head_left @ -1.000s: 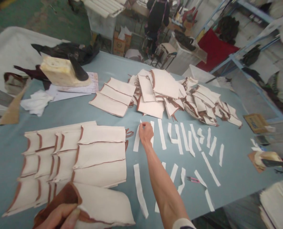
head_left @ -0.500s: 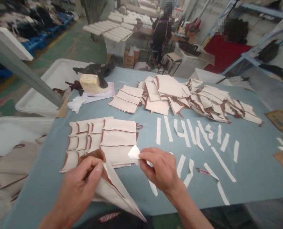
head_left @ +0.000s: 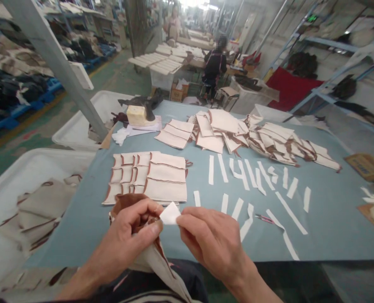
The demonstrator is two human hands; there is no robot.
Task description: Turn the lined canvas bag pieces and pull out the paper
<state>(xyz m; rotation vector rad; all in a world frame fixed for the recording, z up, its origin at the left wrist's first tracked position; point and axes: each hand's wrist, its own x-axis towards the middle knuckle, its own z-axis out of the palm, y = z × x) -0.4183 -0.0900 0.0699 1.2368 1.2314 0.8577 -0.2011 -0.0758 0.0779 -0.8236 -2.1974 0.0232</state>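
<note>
My left hand (head_left: 133, 231) is closed on a cream fabric piece (head_left: 157, 259) with brown trim, bunched at the top and hanging down over the table's near edge. Between the fingertips of my right hand (head_left: 210, 235) is a small white slip (head_left: 170, 213), its free end at my left fingertips. Whether the slip touches the fabric I cannot tell. Beyond my left hand lie overlapping cream fabric pieces (head_left: 168, 179) with brown edging. White strips (head_left: 237, 208) are spread on the table to the right, near a small pair of pink-handled thread snips (head_left: 264, 219).
A heap of cream pieces (head_left: 223, 122) runs along the far side of the blue-grey table (head_left: 328, 219). A yellowish block (head_left: 139, 115) stands at the back left. White bins (head_left: 41, 168) flank the left side. Farther off, a person (head_left: 215, 65) sits among other tables.
My right hand has brought the white slip left to my left fingertips. My left hand has shifted right with the fabric, now more bunched. The camera view has tilted up.
</note>
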